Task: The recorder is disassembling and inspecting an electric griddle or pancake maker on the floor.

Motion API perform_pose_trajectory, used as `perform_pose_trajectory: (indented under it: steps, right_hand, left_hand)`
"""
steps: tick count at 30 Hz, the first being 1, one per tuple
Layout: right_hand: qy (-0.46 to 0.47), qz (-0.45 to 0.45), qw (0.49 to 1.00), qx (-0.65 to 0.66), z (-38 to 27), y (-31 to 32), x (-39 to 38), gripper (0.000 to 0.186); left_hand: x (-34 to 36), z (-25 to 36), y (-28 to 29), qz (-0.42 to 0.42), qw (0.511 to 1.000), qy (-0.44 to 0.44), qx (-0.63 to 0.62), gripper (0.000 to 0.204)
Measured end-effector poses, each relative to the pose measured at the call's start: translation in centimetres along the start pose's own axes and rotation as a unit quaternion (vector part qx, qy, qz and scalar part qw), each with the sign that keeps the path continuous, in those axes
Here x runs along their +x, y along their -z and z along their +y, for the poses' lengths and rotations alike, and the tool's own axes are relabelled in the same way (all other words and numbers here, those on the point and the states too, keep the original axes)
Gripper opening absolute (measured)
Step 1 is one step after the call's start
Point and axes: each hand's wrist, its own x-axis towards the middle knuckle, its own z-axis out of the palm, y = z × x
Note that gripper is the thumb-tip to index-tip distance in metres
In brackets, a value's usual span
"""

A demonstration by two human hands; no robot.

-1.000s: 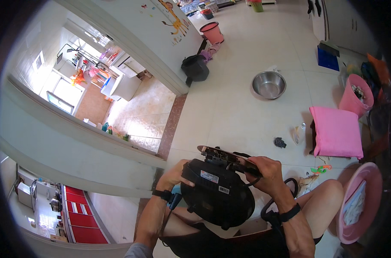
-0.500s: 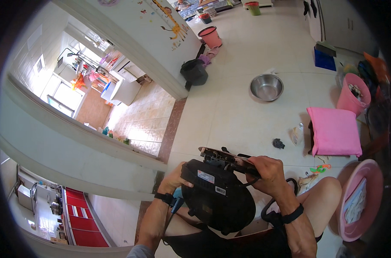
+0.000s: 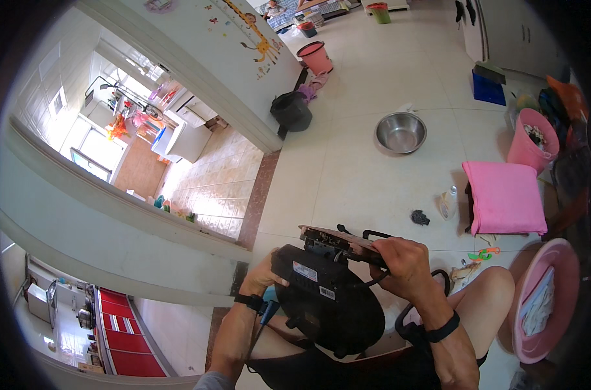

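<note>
My left hand (image 3: pixel 259 276) is closed on the left rim of a black round electric appliance (image 3: pixel 334 312), held tilted above my lap with its labelled underside facing me. My right hand (image 3: pixel 402 260) grips the narrow plate-like upper part (image 3: pixel 328 237), which has exposed metal fittings and dark, worn patches. A black cord (image 3: pixel 367 283) runs from the appliance beside my right hand. A light-blue tool (image 3: pixel 269 302) with a dark cable lies by my left wrist, partly hidden by the appliance.
Pink tub with cloth (image 3: pixel 523 344) beside my right knee; pink cushion (image 3: pixel 503 195), small orange-green object (image 3: pixel 484 253), dark scrap (image 3: pixel 420 217), steel basin (image 3: pixel 400 133), bins (image 3: pixel 291 114) farther off. Doorways lie left (image 3: pixel 246 162). A distant person (image 3: pixel 272 10) sits at the top.
Both hands and the appliance have shifted slightly left, and the upper part sits a little differently, with more black handle showing behind it. The view has shifted slightly; both grips remain.
</note>
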Motion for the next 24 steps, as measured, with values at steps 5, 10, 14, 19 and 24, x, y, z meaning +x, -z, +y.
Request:
perform_pose_trajectory:
  steps: [5,10,14,19,24]
  right_hand:
    - [0.013,-0.016,1.0,-0.014,-0.1,0.1,0.1,0.038]
    - [0.037,0.01,0.999,0.004,-0.4,0.1,0.3,0.04]
    - [0.026,0.003,1.0,0.009,-0.5,0.1,0.1,0.04]
    - [0.027,0.001,0.999,0.03,-0.1,-0.2,-0.2,0.036]
    - [0.023,0.016,0.998,0.054,-0.4,-0.4,0.0,0.034]
  left_hand:
    - [-0.1,-1.1,1.2,-0.016,1.0,0.005,-0.009,0.079]
    - [0.0,-1.9,1.8,-0.022,1.0,-0.002,-0.011,0.081]
    - [0.0,-2.1,1.5,-0.025,0.999,-0.002,-0.025,0.085]
    - [-0.3,-1.9,0.8,-0.016,0.998,0.017,-0.054,0.088]
    - [-0.1,-1.3,0.9,-0.016,0.999,0.032,0.001,0.087]
